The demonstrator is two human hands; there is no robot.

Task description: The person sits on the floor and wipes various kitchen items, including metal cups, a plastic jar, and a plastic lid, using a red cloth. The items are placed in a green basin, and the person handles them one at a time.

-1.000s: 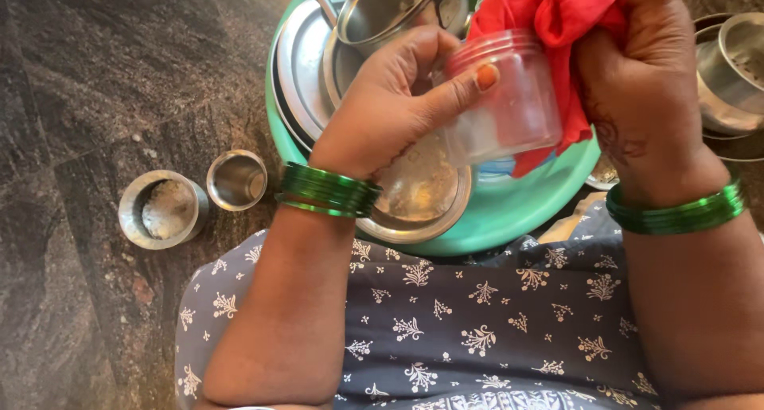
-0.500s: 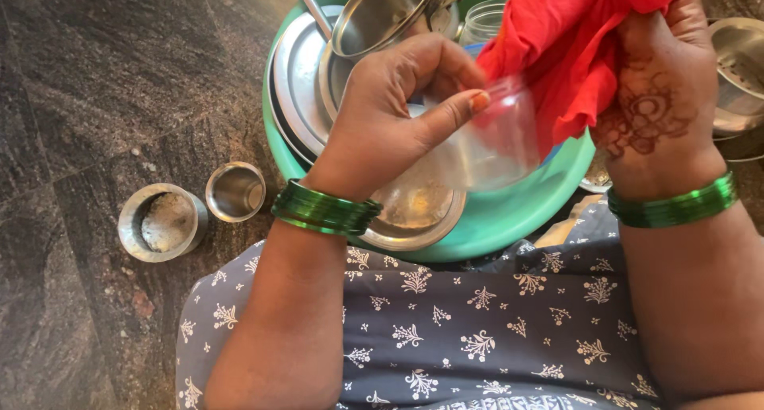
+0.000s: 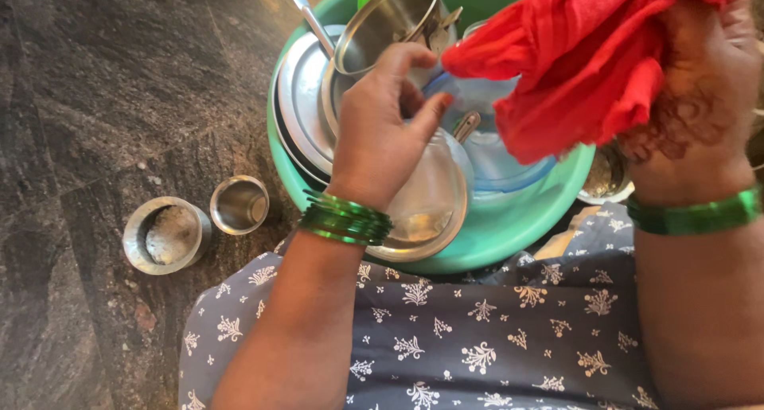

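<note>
Left hand (image 3: 382, 131) over green basin (image 3: 509, 235), fingers loosely curled, half open, gripping nothing, tips just above a steel plate (image 3: 426, 207). Right hand (image 3: 692, 107) closed on red cloth (image 3: 589, 60), bunched and hanging above a clear plastic container (image 3: 497, 151) lying in basin. Cloth judged soft, light, easily gathered anywhere. Container judged light, slippery if wet; best taken by rim. Both wrists bent downward, forearms reaching forward over lap.

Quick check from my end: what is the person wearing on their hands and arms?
Both forearms are bare, no sleeves. The left hand has a stack of thin shiny green bangles at the wrist. The right hand wears a single broader green bangle and shows a dark patterned henna-like marking on its back.
</note>
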